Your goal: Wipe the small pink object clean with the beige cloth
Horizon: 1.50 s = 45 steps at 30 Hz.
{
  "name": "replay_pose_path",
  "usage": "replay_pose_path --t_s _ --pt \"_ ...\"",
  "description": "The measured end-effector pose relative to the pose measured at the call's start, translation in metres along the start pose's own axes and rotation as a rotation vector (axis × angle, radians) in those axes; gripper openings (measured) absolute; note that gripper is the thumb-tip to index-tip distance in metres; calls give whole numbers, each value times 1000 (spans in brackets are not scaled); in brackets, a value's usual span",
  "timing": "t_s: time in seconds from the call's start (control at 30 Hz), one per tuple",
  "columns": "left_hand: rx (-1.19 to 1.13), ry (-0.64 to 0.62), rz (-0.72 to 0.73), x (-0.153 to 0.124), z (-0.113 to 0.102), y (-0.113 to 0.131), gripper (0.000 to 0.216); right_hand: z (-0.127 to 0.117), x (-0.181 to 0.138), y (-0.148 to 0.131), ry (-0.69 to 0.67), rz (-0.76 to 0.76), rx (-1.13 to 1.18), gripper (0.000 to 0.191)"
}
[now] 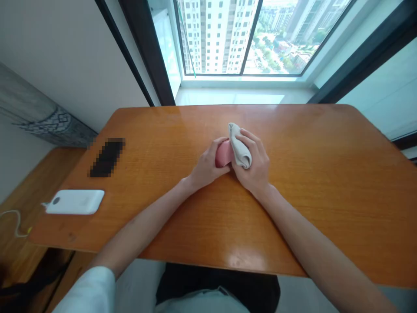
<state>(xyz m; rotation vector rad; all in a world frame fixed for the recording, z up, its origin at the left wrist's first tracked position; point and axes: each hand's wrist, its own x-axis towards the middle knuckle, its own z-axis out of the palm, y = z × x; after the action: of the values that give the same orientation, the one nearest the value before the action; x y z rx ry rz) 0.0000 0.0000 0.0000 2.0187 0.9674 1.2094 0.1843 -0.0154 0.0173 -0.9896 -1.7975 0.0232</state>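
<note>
My left hand [208, 165] is closed around a small pink object [223, 154], whose kind I cannot make out, with the thumb at its near side and the fingers at its far side. A folded pale grey cloth [240, 148] is gripped in my right hand [256, 163]. The cloth meets the right side of the pink object, and both hands come close together above the middle of the wooden table [325, 182]. Part of the pink object is hidden behind my fingers and the cloth.
At the table's left lies a white oblong device [75, 201] with a cable at its end. Beyond it is a dark, pixelated flat item [107, 157]. A window [241, 39] stands behind the far edge, and a grey curtain [55, 117] hangs at the left.
</note>
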Motion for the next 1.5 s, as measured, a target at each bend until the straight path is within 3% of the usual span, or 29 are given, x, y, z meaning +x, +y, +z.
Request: replay_pose_path --t_s 0.17,0.27,0.37,0.47,0.63,0.87,1.0,1.13,1.33,1.5 --pt "30 62 -55 7 0 -3 72 -4 6 3 38 3 78 40" --pt "32 92 -73 5 2 -1 72 -6 8 4 -35 -130 28 49" --pt "59 84 -113 5 4 -5 53 -9 7 2 -132 -269 -62 63" --pt "83 89 -127 7 3 -7 36 -11 8 -3 -210 -297 -55 77" --pt "114 136 -143 7 1 -3 48 -12 29 -13 -213 -148 -34 47" --pt "39 214 -74 7 3 -8 43 -2 54 -24 -444 -26 -144 61" --pt "3 200 -113 10 2 -14 42 10 52 -23 -364 86 -103 74" --pt "33 210 -128 19 -4 -24 58 28 57 -15 -276 198 -89 57" --pt "31 231 -144 31 -10 -35 48 45 67 -11 -190 228 -95 62" --pt "-8 248 -195 45 -2 -31 44 44 75 -2 -202 282 -102 42"
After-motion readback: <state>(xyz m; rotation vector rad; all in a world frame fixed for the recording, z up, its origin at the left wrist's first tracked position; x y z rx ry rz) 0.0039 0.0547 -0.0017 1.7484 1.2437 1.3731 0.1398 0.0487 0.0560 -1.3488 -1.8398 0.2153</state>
